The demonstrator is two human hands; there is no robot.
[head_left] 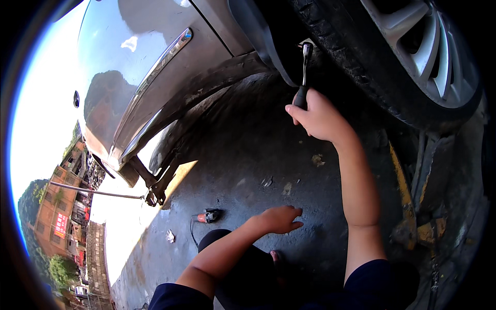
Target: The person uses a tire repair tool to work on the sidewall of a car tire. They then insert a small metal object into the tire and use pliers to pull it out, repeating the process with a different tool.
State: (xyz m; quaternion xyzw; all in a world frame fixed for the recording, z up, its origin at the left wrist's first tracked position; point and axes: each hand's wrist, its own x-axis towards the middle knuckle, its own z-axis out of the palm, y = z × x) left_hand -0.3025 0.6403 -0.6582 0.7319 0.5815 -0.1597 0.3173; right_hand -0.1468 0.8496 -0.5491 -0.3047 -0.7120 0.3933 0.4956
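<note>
My right hand (321, 118) is wrapped round the dark handle of a ratchet wrench (305, 63). Its shiny shaft points away from me, and the ratchet head reaches into the dark gap between the car's wheel arch liner (263, 39) and the tyre (356, 62). What the head sits on is hard to make out in the shadow. Lower down, my left hand (280, 219) hangs over the dark floor near my knee, empty, with its fingers loosely stretched and the thumb apart. A corded red and black power tool (208, 216) lies on the floor to its left.
A silver car (206, 62) stands raised at the upper left, with a jack (154, 194) under its side and a long jack handle (98, 192) sticking out left. At right are the wheel's alloy rim (436, 57) and a yellow-marked metal frame (404, 191). Crumpled litter (170, 236) lies left.
</note>
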